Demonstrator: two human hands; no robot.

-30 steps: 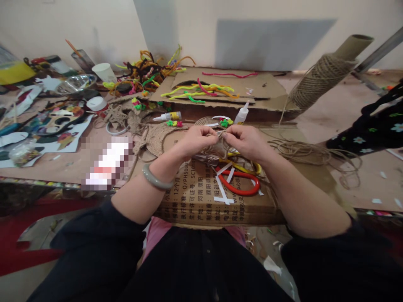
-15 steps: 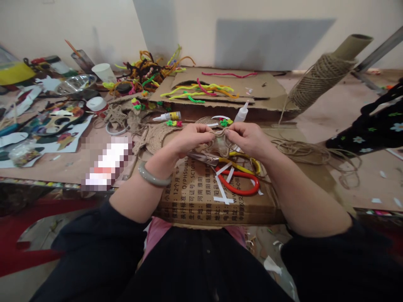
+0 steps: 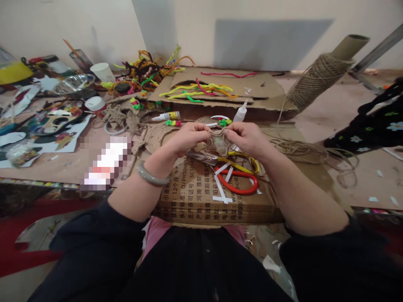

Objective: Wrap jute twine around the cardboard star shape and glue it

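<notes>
Between my two hands runs a short stretch of tan twine point(image 3: 217, 133), pinched at both ends by fingers and thumbs. My left hand point(image 3: 192, 136) is closed on its left end, my right hand point(image 3: 244, 135) on its right end. Beneath them, partly covered, are coiled twine pieces point(image 3: 159, 136) with small bright flower bits point(image 3: 224, 122). Scissors point(image 3: 242, 191) with red and yellow handles lie just below my hands, white paper strips point(image 3: 224, 199) across them. A white nozzle bottle point(image 3: 241, 112) stands behind my right hand, and a small glue tube point(image 3: 166, 116) lies behind my left.
A printed cardboard box point(image 3: 195, 209) forms the work surface. On the right are a twine spool point(image 3: 321, 79), loose twine point(image 3: 302, 151) and a flowered black bag point(image 3: 374, 121). Pipe cleaners point(image 3: 201, 90) lie on cardboard at the back. Leftward are a metal bowl point(image 3: 74, 85) and a paper cup point(image 3: 102, 72).
Both hands stay nearly in place, still pinching the twine. The whole view has shifted very slightly; nothing has been let go or picked up.
</notes>
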